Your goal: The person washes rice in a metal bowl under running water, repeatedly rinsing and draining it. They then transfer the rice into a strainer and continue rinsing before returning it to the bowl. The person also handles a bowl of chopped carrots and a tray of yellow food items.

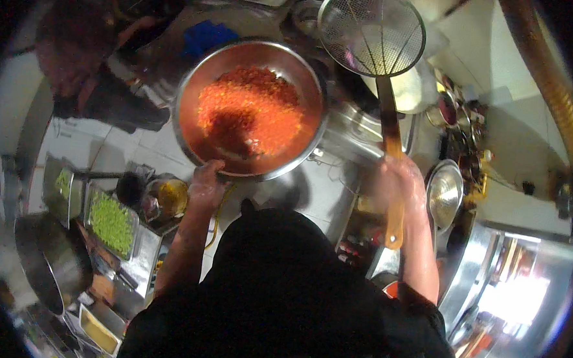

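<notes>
My left hand (208, 183) grips the near rim of a large round metal bowl (312, 146). Inside it lies a heap of chopped orange-red food (266, 110), with a dark shadow across its near part. The pieces are too small to identify. My right hand (405, 183), slightly blurred, is closed around the wooden handle (393, 228) of a round wire-mesh strainer (372, 33). The strainer's mesh is up and to the right of the bowl, and looks empty. Beyond the mesh shows a pale round surface (407, 90), partly covered.
A person (78, 66) in dark clothing stands at the upper left. Trays of chopped green vegetable (111, 223) sit on the left counter, near a big metal pot (51, 259) and a knife (126, 278). At right are metal bowls (445, 194) and a counter (466, 276).
</notes>
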A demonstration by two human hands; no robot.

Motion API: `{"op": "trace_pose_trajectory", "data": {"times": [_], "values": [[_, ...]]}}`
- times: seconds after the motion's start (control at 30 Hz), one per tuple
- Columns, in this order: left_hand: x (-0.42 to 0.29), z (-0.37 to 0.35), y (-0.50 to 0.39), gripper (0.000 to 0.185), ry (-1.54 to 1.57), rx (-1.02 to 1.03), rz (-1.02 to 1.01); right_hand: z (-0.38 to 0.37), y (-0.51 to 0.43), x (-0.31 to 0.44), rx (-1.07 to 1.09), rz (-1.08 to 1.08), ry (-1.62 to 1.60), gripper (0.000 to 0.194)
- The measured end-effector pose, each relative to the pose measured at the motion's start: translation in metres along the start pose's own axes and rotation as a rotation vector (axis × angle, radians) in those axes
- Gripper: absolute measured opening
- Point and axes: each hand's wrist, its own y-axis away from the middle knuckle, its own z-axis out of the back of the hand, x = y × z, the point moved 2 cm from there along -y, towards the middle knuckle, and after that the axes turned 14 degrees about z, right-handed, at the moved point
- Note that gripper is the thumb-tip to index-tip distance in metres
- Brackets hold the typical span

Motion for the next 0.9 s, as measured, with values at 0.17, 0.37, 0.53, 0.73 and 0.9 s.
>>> {"op": "trace_pose_trajectory", "data": {"times": [0.17,0.37,0.53,0.73,0.9], "values": [[0.004,-0.008,0.003,0.041,0.251,0.250,0.286,0.064,-0.048,0.006,-0.124,0.099,0.260,0.012],[0.004,-0.023,-0.005,0.039,0.379,0.373,0.696,0.164,-0.119,-0.020,-0.333,0.194,0.525,0.018],[-0.031,-0.018,-0.015,0.038,1.017,0.290,1.283,0.231,-0.160,-0.043,-0.393,0.165,0.586,0.016],[-0.015,-0.015,-0.019,0.033,0.641,0.438,1.081,0.237,-0.186,-0.069,-0.315,-0.045,0.538,0.017],[0.015,0.002,-0.025,0.029,0.312,0.521,0.726,0.221,-0.204,-0.086,-0.252,-0.144,0.028,0.019]]}}
